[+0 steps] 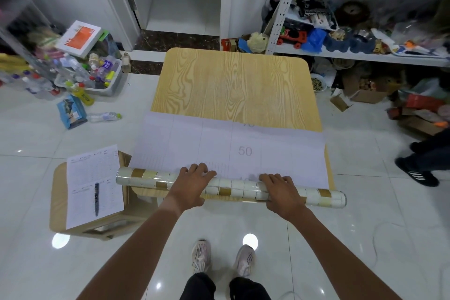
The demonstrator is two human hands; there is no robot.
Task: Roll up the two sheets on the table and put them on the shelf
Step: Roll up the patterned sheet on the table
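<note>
Both hands, left hand (pixel 192 184) and right hand (pixel 282 193), curl their fingers over a tile-patterned white-and-gold roll (pixel 233 187) at the near edge of the pale wooden tabletop (pixel 233 85), its white gridded backing sheet (pixel 229 151) lying flat beyond.

"50" on the sheet (pixel 244 151) (grey print) — other marks there unreadable, box lettering blurred

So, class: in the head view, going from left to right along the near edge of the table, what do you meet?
Pen on printed paper → roll's left end → left hand → right hand → roll's right end.
</note>
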